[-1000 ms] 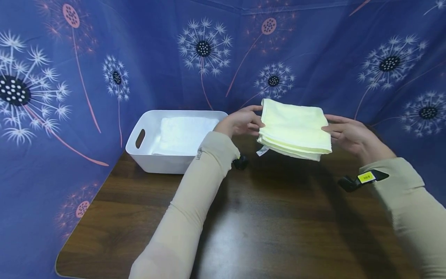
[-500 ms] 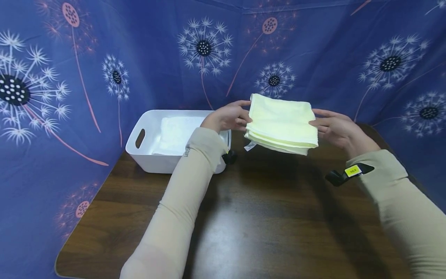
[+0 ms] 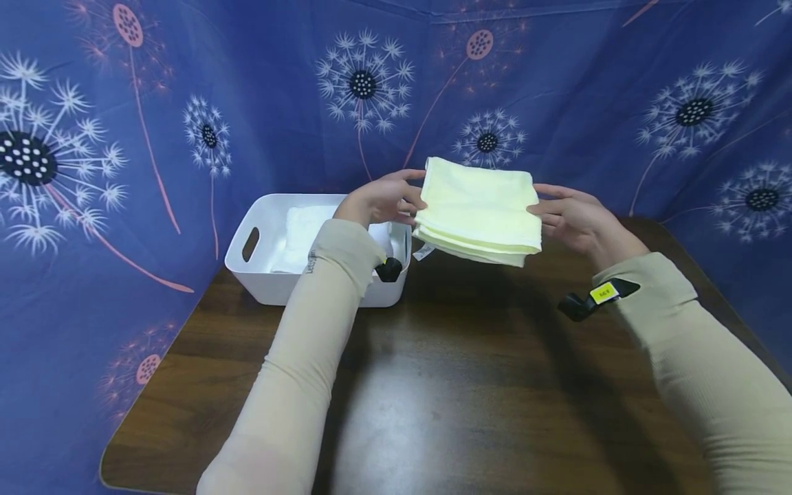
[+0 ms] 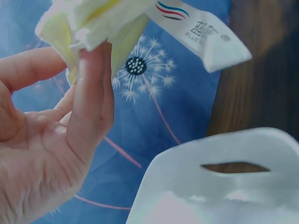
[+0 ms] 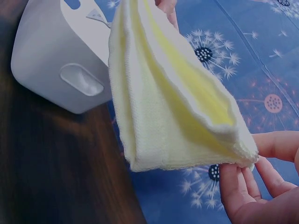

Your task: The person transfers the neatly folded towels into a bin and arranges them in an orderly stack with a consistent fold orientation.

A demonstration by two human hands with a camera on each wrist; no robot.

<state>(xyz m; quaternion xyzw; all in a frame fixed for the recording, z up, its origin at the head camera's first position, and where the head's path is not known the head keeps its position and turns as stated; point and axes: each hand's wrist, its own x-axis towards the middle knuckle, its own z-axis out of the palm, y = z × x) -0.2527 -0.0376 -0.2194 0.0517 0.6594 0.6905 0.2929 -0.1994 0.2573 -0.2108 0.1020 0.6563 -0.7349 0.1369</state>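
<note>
A folded pale yellow towel [image 3: 479,206] hangs in the air above the table, held level between both hands. My left hand [image 3: 386,199] pinches its left edge between thumb and fingers. At the opposite edge my right hand [image 3: 575,218] pinches the folded layers the same way. A white printed label [image 4: 201,32] sticks out from the towel near the left hand. In the right wrist view the stacked folds of the towel [image 5: 163,102] show from the side. Just left of the towel stands a white plastic bin [image 3: 266,285], partly hidden behind the left forearm.
Inside the bin lies a white folded cloth [image 3: 304,237]. The bin has oval handle holes at its ends. It stands on a dark wooden table [image 3: 470,385] against a blue dandelion-print cloth backdrop [image 3: 272,103].
Both hands have carried the towel leftward and slightly up, from the right of the bin to close beside its right end. The bin has stayed in place.
</note>
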